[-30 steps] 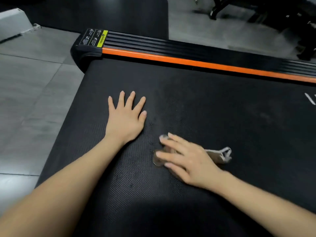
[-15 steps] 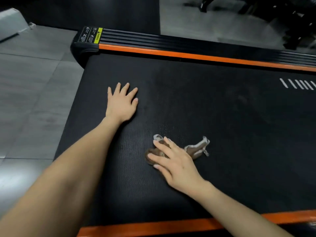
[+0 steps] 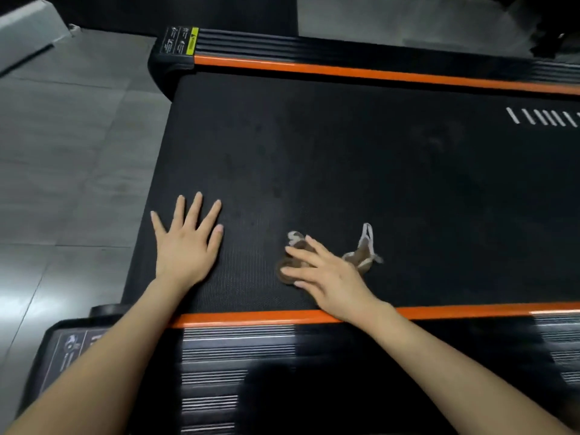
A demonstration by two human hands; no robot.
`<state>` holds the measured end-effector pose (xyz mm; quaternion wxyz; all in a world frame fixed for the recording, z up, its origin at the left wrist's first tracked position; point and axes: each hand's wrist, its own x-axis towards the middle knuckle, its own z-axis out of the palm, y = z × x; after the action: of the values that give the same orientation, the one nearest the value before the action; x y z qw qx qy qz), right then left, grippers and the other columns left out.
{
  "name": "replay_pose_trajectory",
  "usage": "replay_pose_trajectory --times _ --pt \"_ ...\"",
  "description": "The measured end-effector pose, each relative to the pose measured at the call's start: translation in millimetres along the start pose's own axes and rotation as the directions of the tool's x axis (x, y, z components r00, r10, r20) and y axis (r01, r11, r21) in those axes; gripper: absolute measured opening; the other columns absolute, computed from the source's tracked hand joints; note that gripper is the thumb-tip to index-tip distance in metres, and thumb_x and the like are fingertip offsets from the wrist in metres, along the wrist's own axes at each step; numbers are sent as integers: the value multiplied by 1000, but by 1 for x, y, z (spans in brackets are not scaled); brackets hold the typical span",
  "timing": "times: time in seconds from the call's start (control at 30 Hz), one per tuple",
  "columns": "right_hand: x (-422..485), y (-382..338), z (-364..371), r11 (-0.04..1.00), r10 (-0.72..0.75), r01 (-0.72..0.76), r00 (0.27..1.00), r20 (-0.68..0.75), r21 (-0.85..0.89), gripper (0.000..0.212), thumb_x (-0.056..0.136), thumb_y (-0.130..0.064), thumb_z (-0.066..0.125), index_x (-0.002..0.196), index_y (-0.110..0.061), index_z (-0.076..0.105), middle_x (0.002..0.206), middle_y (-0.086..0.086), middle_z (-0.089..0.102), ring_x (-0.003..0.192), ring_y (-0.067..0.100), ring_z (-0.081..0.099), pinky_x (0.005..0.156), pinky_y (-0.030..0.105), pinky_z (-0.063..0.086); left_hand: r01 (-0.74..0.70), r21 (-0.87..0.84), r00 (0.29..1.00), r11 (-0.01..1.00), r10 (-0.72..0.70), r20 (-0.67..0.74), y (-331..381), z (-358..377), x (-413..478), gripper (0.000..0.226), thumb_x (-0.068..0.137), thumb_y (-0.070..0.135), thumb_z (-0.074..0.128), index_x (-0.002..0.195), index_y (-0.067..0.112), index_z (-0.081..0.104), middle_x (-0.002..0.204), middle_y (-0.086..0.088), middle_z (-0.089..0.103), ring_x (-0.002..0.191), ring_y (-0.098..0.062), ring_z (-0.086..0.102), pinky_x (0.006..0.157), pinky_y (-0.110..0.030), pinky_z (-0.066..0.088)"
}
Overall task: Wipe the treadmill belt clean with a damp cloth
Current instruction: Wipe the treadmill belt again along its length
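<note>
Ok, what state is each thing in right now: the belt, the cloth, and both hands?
treadmill belt: faint dull smudges on it; dampness cannot be told.
cloth: bunched up, lying on the treadmill belt towards its near edge.
left hand: flat on the treadmill belt, fingers spread, holds nothing.
right hand: straight fingers press the cloth down.

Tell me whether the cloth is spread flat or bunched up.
Bunched. The cloth lies crumpled on the belt, one end pressed under the right hand, the other sticking out beyond it.
</note>
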<state>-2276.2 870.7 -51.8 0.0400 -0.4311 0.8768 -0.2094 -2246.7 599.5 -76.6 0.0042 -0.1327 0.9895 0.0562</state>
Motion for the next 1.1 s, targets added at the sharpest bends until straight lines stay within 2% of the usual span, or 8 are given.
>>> replay_pose_trajectory --times 0.23,0.33,0.53,0.67,0.77,0.87,0.93,1.1 --pt "-57 57 -44 981 168 -171 985 40 90 29 85 -20 66 114 -24 68 138 -9 45 137 26 30 107 51 37 6 -2 1000 1000 -6 4 1 4 -2 63 91 53 1 150 35 16 159 -1 10 146 -26 -2 112 -61 -4" --pt "-28 19 -17 993 58 -56 998 -16 103 30 85 -35 54 105 -22 72 130 -4 56 133 37 36 103 51 38 5 -2 1000 1000 -5 7 3 5 -3 63 91 52 1 150 34 14 159 -2 9 146 -27 -3 112 -61 -4" --pt "47 -48 26 988 -151 149 988 40 50 31 91 -33 48 112 -23 69 136 3 53 134 35 37 97 51 46 -9 -45 1000 999 9 6 0 1 -6 67 88 54 -3 149 35 18 158 0 13 146 -25 1 112 -59 -3" --pt "36 -35 22 984 -115 129 987 114 -120 52 86 -53 42 135 -35 45 153 9 28 142 33 18 107 58 16 16 -107 998 994 -22 -51 -2 -4 2 61 89 54 10 141 38 40 152 1 32 143 -25 20 111 -58 7" --pt "46 -28 28 966 -197 215 972 131 -143 46 86 -49 49 131 -38 49 149 9 35 141 34 23 108 62 19 32 -109 995 994 -42 -87 -6 -13 23 63 88 52 13 135 33 50 146 -4 43 136 -31 31 112 -56 15" --pt "74 -14 29 946 -267 284 956 122 -155 53 72 -28 75 122 -33 60 142 10 45 134 37 36 104 62 29 23 -70 997 997 -28 -67 -12 -17 57 50 97 47 22 142 34 39 154 -8 28 142 -36 18 114 -55 6" --pt "105 2 24 969 -148 156 987 55 -191 60 64 -19 79 120 -29 62 142 12 46 132 39 38 104 64 29 17 -39 1000 999 -17 -12 -12 -13 80 47 100 44 23 147 37 25 158 -5 14 144 -36 5 114 -55 1" --pt "206 62 11 965 150 -173 981 -125 -196 45 89 -21 56 133 -31 52 152 4 30 142 30 18 115 49 12 37 9 999 999 -37 -10 -8 -2 105 52 97 51 7 148 44 7 160 -1 4 145 -34 -5 115 -55 -4"
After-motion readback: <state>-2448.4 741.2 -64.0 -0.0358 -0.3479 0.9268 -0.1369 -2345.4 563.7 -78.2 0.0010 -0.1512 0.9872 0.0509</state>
